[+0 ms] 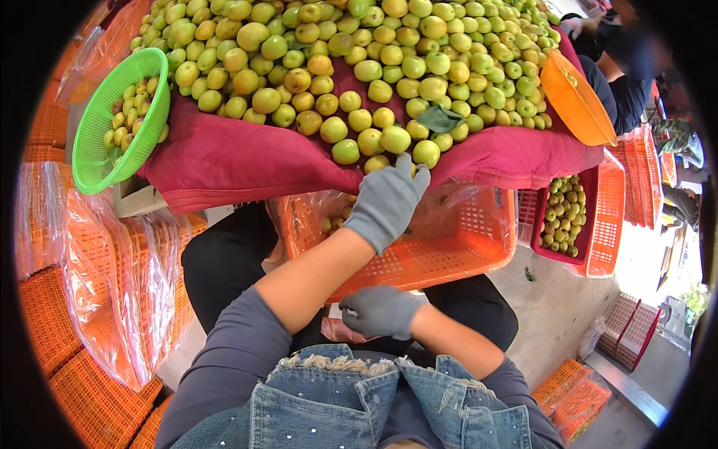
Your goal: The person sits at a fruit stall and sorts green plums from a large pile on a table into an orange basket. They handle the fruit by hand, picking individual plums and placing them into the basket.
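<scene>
A big heap of green-yellow round fruit (359, 67) lies on a magenta cloth (224, 161) in front of me. My left hand (385, 202), in a grey glove, reaches up to the heap's near edge. Its fingertips touch the lowest fruits (426, 153), and whether it grips one is hidden. My right hand (378, 310), also grey-gloved, is curled low by my lap at the near rim of an orange plastic crate (456, 251). It rests over a pinkish item (336, 331). The crate is lined with clear plastic and sits under the cloth's edge.
A green basket (101, 135) with small fruit leans at the heap's left; an orange bowl (576, 101) sits at its right. A dark red tray of fruit (562, 213) rests in an orange crate at right. Stacked orange crates (67, 329) with plastic bags stand left. Another person (624, 71) sits at upper right.
</scene>
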`<action>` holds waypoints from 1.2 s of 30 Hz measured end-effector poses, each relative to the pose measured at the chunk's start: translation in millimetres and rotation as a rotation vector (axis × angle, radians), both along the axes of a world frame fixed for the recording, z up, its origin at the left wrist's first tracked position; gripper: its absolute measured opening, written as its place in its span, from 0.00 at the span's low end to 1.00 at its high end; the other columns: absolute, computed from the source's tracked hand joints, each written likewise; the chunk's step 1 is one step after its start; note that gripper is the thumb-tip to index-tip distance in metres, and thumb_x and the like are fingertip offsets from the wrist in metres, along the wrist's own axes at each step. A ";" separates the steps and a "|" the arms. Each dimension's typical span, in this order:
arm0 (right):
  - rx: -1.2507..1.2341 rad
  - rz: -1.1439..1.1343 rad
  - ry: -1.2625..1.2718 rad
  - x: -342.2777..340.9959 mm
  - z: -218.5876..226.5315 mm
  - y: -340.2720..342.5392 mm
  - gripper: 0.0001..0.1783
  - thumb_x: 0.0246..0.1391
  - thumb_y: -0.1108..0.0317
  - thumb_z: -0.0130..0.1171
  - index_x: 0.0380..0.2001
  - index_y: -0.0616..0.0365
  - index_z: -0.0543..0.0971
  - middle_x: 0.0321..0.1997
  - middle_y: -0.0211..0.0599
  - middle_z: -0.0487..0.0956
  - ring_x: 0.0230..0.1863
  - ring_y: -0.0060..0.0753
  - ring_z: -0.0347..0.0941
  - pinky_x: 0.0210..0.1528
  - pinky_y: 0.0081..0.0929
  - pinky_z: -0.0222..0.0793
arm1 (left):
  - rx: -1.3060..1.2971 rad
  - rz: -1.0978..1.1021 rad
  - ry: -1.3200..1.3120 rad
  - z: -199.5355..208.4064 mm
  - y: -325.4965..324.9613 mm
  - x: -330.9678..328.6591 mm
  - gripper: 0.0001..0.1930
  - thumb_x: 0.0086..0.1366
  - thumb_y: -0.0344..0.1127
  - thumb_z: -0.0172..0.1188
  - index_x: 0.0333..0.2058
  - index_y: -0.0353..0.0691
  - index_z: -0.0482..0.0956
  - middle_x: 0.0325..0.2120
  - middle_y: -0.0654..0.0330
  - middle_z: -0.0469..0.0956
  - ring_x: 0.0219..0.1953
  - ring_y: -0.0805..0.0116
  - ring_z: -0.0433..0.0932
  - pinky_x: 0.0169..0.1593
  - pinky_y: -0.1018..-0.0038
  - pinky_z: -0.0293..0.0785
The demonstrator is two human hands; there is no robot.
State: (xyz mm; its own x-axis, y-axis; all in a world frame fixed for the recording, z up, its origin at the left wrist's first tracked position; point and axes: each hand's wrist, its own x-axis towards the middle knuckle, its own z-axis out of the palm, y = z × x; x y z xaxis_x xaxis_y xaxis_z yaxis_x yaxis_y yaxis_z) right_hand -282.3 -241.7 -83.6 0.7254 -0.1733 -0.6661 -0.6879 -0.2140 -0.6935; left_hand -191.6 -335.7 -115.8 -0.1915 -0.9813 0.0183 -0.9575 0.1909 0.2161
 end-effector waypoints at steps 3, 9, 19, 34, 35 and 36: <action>-0.202 -0.099 -0.001 -25.5 21.9 -45.0 0.20 0.55 0.53 0.49 0.35 0.56 0.82 0.35 0.51 0.82 0.40 0.55 0.78 0.45 0.46 0.73 | 0.253 0.034 -0.030 -0.2 -19.9 -12.6 0.15 0.62 0.44 0.58 0.45 0.45 0.77 0.39 0.55 0.75 0.39 0.57 0.79 0.38 0.66 0.77; -0.305 -1.033 0.027 -74.1 -4.7 -73.7 0.22 0.56 0.52 0.59 0.41 0.62 0.77 0.36 0.49 0.82 0.40 0.46 0.80 0.44 0.37 0.75 | 0.261 0.101 0.502 11.6 42.5 2.5 0.22 0.57 0.47 0.66 0.47 0.46 0.75 0.44 0.54 0.77 0.47 0.51 0.76 0.50 0.61 0.75; 0.183 -1.428 -0.561 -92.8 20.7 -80.2 0.18 0.53 0.63 0.65 0.43 0.63 0.77 0.34 0.29 0.79 0.31 0.17 0.76 0.31 0.16 0.72 | -0.242 -0.006 0.318 23.7 -32.1 -13.2 0.11 0.62 0.35 0.58 0.44 0.45 0.77 0.38 0.55 0.79 0.37 0.57 0.80 0.42 0.63 0.78; 0.810 -1.385 -0.944 -97.4 20.4 -72.1 0.30 0.58 0.69 0.59 0.62 0.50 0.63 0.54 0.43 0.73 0.42 0.34 0.78 0.31 0.30 0.81 | 0.747 -0.077 1.046 96.8 1.9 -8.7 0.24 0.64 0.30 0.59 0.59 0.34 0.70 0.48 0.58 0.79 0.44 0.73 0.77 0.53 0.74 0.73; 0.881 -1.361 -0.971 -104.6 18.9 -75.4 0.28 0.59 0.68 0.58 0.61 0.50 0.63 0.54 0.43 0.73 0.40 0.33 0.78 0.30 0.29 0.81 | 0.578 -0.194 1.073 80.5 -9.6 -3.3 0.20 0.65 0.31 0.58 0.55 0.33 0.74 0.45 0.59 0.79 0.41 0.74 0.77 0.49 0.74 0.74; 0.963 -1.328 -1.007 -105.8 21.8 -77.1 0.26 0.60 0.67 0.57 0.60 0.50 0.64 0.54 0.43 0.73 0.38 0.32 0.78 0.30 0.29 0.80 | 0.404 -0.303 1.080 70.3 -20.4 4.2 0.17 0.66 0.32 0.58 0.52 0.33 0.77 0.43 0.61 0.80 0.38 0.75 0.77 0.46 0.73 0.76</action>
